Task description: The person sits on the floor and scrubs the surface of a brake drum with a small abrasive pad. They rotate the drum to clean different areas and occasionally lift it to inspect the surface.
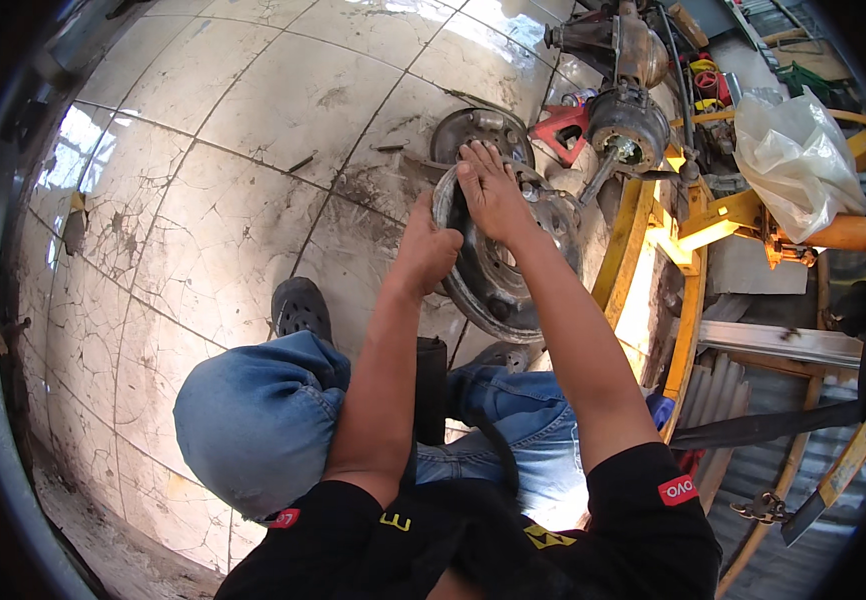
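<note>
A round, worn metal wheel part (483, 285) with a raised rim and holes in its face stands tilted in front of me, low over the tiled floor. My left hand (427, 247) is closed round its left edge, thumb on the near side. Across its upper edge lies my right hand (493, 192), fingers stretched out and flat. Both palms hide part of the rim. Just beyond is a smaller, dark round metal plate (453, 133) with a cylinder-shaped piece on it, partly covered by my right fingertips.
A greasy axle assembly (630, 125) stands at the far right, beside a red stand (559, 132). Yellow metal framework (693, 290) runs along my right, with a clear plastic bag (798, 165) on it. Cracked floor tiles (223, 190) spread to the left. My shoe (301, 308) is close by.
</note>
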{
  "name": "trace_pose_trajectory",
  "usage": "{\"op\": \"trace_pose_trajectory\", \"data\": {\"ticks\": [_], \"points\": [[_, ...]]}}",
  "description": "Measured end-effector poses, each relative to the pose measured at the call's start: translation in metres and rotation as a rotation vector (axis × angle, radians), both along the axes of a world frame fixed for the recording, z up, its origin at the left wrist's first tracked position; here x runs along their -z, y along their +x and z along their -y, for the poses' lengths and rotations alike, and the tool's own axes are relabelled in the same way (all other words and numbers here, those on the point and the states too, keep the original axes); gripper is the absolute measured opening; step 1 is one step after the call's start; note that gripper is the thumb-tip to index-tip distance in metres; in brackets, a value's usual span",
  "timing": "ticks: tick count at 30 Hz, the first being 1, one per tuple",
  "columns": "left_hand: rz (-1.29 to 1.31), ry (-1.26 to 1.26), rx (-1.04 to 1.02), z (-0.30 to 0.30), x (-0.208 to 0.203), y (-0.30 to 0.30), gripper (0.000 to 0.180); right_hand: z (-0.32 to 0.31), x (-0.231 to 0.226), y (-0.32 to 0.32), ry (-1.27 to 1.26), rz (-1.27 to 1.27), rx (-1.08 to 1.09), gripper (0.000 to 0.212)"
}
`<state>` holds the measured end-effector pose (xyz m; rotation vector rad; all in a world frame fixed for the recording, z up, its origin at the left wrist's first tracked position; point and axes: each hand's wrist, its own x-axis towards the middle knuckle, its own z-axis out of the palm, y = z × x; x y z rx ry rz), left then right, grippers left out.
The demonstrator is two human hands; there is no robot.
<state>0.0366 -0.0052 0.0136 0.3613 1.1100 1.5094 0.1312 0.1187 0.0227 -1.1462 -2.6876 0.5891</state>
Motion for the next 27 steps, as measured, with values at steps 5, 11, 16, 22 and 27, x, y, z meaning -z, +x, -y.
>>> {"op": "trace_pose_trajectory", "data": {"ticks": [5, 11, 16, 22, 27], "points": [[-0.121, 0.017, 0.061, 0.002, 0.007, -0.006, 0.077, 0.022, 0.006, 0.011, 0.025, -0.045, -0.030, 0.061], [-0.013, 0.037, 0.011, 0.001, 0.005, -0.002, 0.079, 0.009, -0.003, -0.009, -0.013, 0.012, -0.020, 0.062], [-0.158, -0.014, 0.033, 0.001, 0.006, -0.003, 0.071, 0.028, 0.003, 0.009, -0.002, -0.053, -0.075, 0.063], [-0.043, 0.036, 0.018, 0.001, 0.006, -0.003, 0.071, 0.010, -0.009, -0.011, -0.086, 0.014, -0.064, 0.064], [-0.195, 0.005, 0.037, 0.003, 0.004, -0.007, 0.070, 0.018, -0.010, 0.005, -0.097, -0.021, -0.136, 0.062]]}}
